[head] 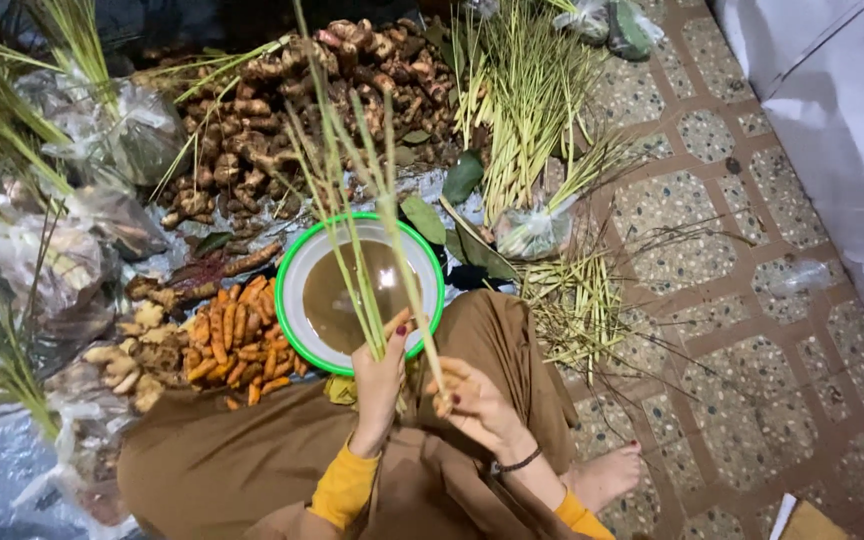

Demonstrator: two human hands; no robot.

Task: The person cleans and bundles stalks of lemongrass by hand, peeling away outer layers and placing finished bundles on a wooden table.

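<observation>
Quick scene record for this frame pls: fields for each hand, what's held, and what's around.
left hand: closed around lower ends of lemongrass stalks
right hand: fingers curled on one stalk of the same bunch
basin: round, green-rimmed, brownish water, under the stalks
orange roots: pile left of the basin
ginger-like roots: large heap beyond the basin
loose stalks: pile to the right on the tiled floor
posture: seated, brown cloth over the lap
</observation>
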